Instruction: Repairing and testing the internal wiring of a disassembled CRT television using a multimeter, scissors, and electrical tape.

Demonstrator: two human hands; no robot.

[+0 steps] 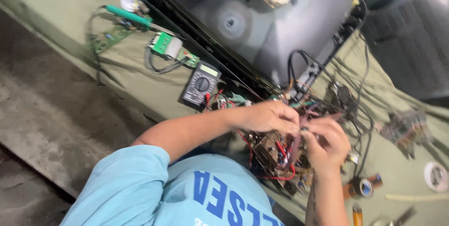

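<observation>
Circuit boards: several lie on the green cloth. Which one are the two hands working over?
The brown board with red wires, directly under the left hand and right hand. The green boards lie far off, beside the multimeter, untouched.

Electronics repair workshop. Evidence: bench under a green cloth (56,6), black multimeter (200,85), soldering iron (128,17), loose circuit boards (108,36), opened television set (262,20), tape rolls (436,176), bare concrete floor (42,113).

Head camera looks steeply down, close over workbench (70,15).
</observation>
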